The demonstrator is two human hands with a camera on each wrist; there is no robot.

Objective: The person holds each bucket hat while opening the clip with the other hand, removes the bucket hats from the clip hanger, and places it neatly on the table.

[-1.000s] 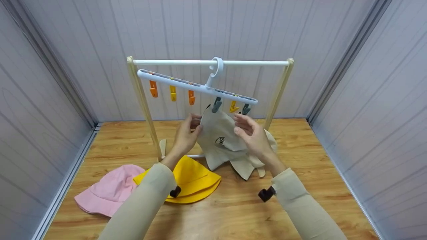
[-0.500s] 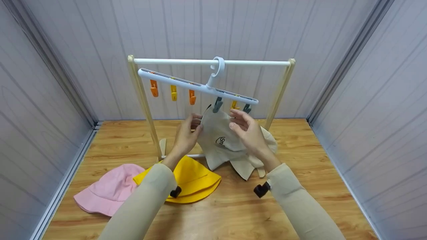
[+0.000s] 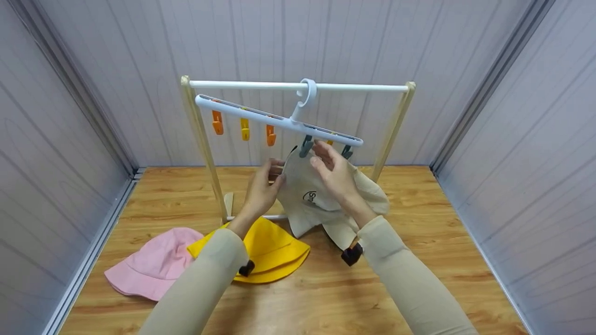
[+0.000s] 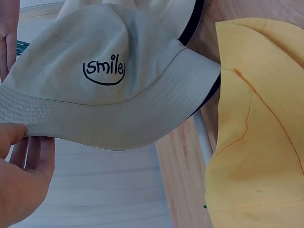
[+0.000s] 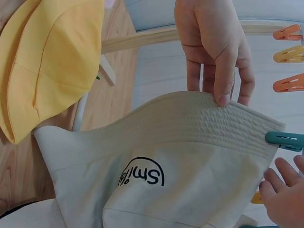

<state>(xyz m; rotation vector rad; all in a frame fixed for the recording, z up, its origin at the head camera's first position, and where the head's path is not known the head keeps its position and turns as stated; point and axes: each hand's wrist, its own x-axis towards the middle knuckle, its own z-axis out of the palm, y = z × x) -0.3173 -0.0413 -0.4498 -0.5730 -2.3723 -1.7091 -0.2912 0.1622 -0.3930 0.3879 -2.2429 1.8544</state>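
A beige bucket hat with "smile" lettering hangs by its brim from a dark green clip. My left hand pinches the brim between thumb and fingers, a little left of that clip. Close to the clip on its right side is my right hand, its fingers loosely bent and its fingertips at the hat's edge. The clip belongs to a white hanger, which tilts down to the right. Behind the first hat shows a second beige hat, partly hidden.
The hanger hooks over the white rod of a wooden-sided rack. Orange and yellow clips dangle on its left half. On the wooden table lie a yellow hat and a pink hat. Panelled walls stand around.
My right hand has moved left and up, from the yellow clip to beside the dark green clip. The left hand keeps its pinch on the brim in the same place.
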